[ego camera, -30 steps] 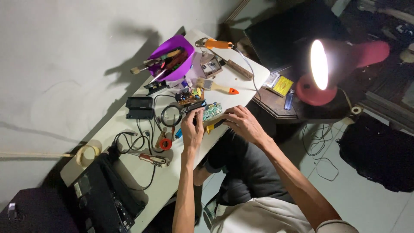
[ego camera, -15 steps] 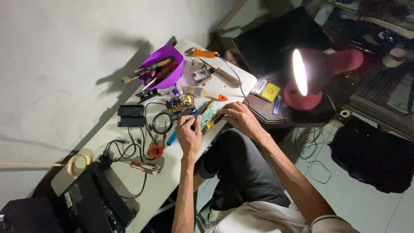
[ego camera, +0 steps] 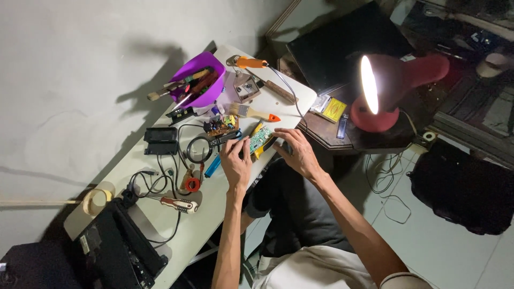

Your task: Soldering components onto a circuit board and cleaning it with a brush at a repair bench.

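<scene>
1. The green circuit board is pinched at the white table's front edge by the left hand.
2. The right hand rests half-open beside it, holding nothing.
3. Risk: the board could slip off the edge if the grip is loosened.

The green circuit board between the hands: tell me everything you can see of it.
The green circuit board is a small rectangular piece, green with pale specks of parts on its face; details are too small to tell. It lies tilted near the table's front edge, over a yellow-and-black tool. The left hand touches its near-left end with its fingertips; the right hand rests just to its right. A second board with wound parts sits close by on the left.
</scene>
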